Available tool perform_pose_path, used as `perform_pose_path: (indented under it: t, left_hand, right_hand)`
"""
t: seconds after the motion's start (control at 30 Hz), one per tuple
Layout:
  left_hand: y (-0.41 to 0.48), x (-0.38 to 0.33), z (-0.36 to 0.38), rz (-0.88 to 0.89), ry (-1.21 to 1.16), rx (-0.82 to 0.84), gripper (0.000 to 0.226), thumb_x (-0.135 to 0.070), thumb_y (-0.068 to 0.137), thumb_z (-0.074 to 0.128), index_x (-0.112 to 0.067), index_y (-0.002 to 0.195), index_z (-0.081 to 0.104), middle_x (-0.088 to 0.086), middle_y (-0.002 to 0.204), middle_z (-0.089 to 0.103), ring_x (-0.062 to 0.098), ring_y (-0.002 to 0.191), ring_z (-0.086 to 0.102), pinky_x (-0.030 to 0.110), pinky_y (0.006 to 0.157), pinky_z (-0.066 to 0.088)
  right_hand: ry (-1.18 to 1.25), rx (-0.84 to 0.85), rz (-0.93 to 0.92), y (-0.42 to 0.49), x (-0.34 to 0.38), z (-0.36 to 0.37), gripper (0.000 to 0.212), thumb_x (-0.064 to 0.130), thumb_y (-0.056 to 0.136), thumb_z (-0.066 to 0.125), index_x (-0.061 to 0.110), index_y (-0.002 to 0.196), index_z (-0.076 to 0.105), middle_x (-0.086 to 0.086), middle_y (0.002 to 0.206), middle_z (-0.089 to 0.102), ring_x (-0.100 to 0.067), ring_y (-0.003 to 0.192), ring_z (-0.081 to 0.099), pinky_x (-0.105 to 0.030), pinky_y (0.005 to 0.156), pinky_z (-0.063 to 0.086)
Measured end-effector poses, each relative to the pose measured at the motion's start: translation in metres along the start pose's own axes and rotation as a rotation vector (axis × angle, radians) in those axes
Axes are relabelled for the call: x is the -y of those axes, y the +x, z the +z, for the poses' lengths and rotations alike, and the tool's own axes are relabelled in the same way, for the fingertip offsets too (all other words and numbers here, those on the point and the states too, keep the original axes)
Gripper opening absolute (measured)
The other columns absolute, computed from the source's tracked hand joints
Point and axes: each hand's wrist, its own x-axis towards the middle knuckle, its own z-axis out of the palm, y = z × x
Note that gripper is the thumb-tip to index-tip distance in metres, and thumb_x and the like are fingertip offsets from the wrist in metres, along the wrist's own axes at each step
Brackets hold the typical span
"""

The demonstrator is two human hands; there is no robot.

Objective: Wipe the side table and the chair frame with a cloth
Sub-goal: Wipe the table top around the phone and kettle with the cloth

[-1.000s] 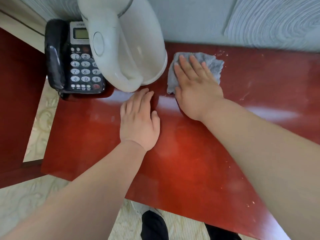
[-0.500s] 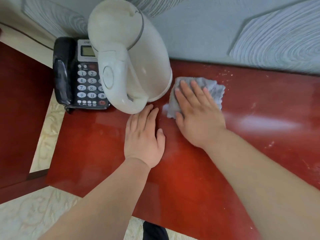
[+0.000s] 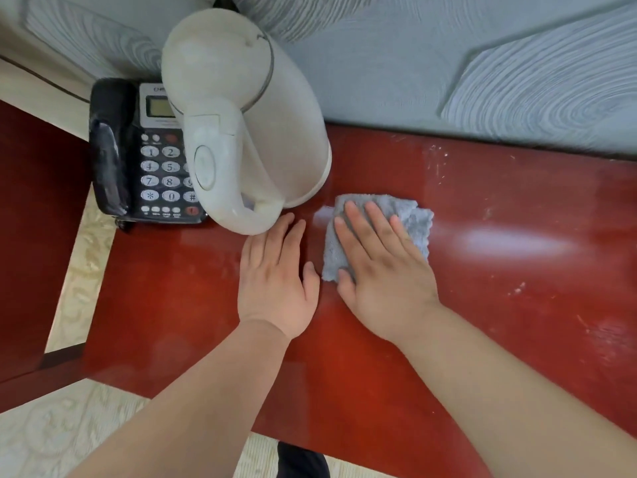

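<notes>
A glossy red side table (image 3: 517, 305) fills the view, with pale dusty smears on its right part. A folded grey cloth (image 3: 412, 215) lies flat on it near the middle. My right hand (image 3: 382, 267) presses down on the cloth with its fingers spread. Just to the left, my left hand (image 3: 275, 274) rests flat on the bare tabletop, fingers together, holding nothing. Its fingertips lie close to the handle of a white kettle.
A white electric kettle (image 3: 248, 132) stands at the table's back, left of the cloth. A black desk telephone (image 3: 138, 160) sits at the back left corner. A grey patterned wall (image 3: 448, 63) runs behind. A dark red chair frame (image 3: 31, 236) stands left, over pale patterned floor (image 3: 51, 436).
My right hand has drawn the cloth back from the wall toward me, beside the kettle's base. My left hand has stayed flat on the table. The camera view has tilted up.
</notes>
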Motion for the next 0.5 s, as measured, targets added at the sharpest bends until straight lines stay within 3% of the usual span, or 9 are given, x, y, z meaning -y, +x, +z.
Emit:
perform_pose_path:
  t: [0.1,0.2,0.5]
  left_hand:
    - [0.0,-0.003,0.0,-0.013,-0.031,-0.001,0.063,-0.033,0.093,0.047,-0.014,0.153,0.048,0.006,0.162,0.043,0.031,0.15,0.035,0.048,0.128,0.021]
    - [0.001,-0.003,0.0,-0.017,-0.049,0.001,0.063,-0.031,0.093,0.049,-0.014,0.153,0.049,0.005,0.162,0.043,0.031,0.15,0.035,0.048,0.128,0.022]
    - [0.0,0.0,0.001,-0.02,-0.055,-0.023,0.061,-0.031,0.093,0.05,-0.014,0.152,0.049,0.004,0.161,0.043,0.031,0.15,0.035,0.049,0.127,0.023]
  right_hand:
    - [-0.011,-0.021,-0.001,0.058,-0.023,-0.012,0.072,0.045,0.098,0.034,0.013,0.162,0.028,-0.007,0.171,0.02,-0.028,0.159,0.012,-0.048,0.129,0.007]
    - [-0.026,0.011,0.029,0.099,-0.034,-0.023,0.072,0.048,0.101,0.027,0.017,0.165,0.014,-0.003,0.173,0.007,-0.024,0.16,0.001,-0.043,0.129,-0.003]
    - [-0.018,-0.022,0.383,0.051,-0.076,-0.029,0.072,0.048,0.103,0.027,0.017,0.165,0.005,-0.004,0.174,-0.004,-0.026,0.159,-0.008,-0.044,0.128,-0.008]
